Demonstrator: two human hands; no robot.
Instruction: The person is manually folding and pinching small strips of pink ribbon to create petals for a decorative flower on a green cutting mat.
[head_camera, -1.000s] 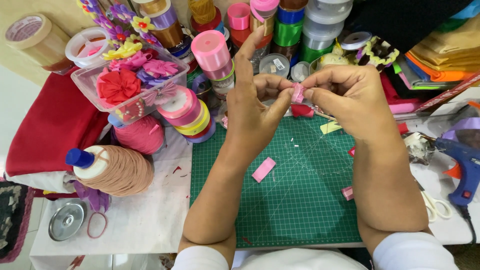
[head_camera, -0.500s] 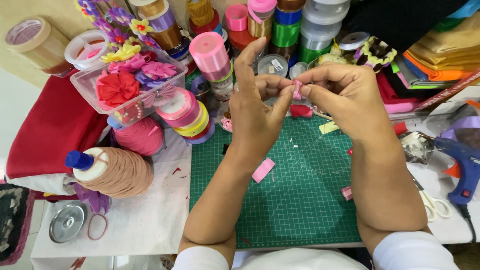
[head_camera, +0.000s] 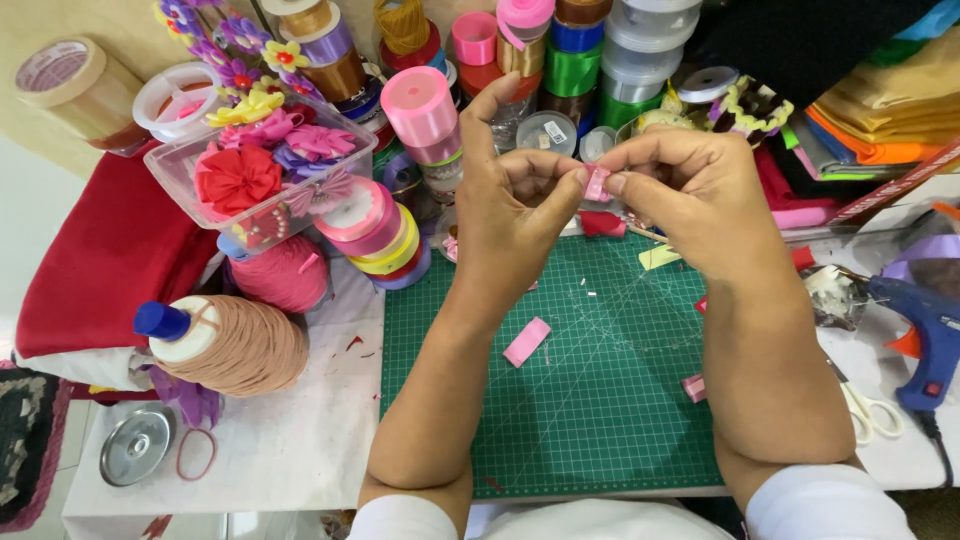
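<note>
Both hands are raised above the far edge of the green cutting mat (head_camera: 590, 400), and between them sits a small folded piece of pink ribbon (head_camera: 596, 184). The left hand (head_camera: 505, 215) pinches it with thumb and bent forefinger from the left, its other fingers (head_camera: 478, 120) pointing up and away; the right hand (head_camera: 690, 195) has its fingers closed on the same piece from the right, so the ribbon is gripped on both sides. How the ribbon is folded is hard to tell, since the fingertips cover most of it. Compared with the pictures from a moment ago, little has changed: the hands hold the same place over the mat, the ribbon is still pinched between them, and only the fingertips seem to have shifted slightly on it. On the mat below the left wrist lies a loose pink ribbon strip (head_camera: 527, 342), unmoved, and a smaller pink scrap (head_camera: 694, 387) lies beside the right forearm. Past the mat stand stacked ribbon spools (head_camera: 420, 105) in many colours, and to the left a clear plastic box (head_camera: 262, 180) of fabric flowers. A large cone of tan thread (head_camera: 225, 345) with a blue cap lies on the table (head_camera: 290, 440) near the left elbow. At the right edge rest a blue glue gun (head_camera: 925, 335) and a pair of scissors (head_camera: 865, 405).
</note>
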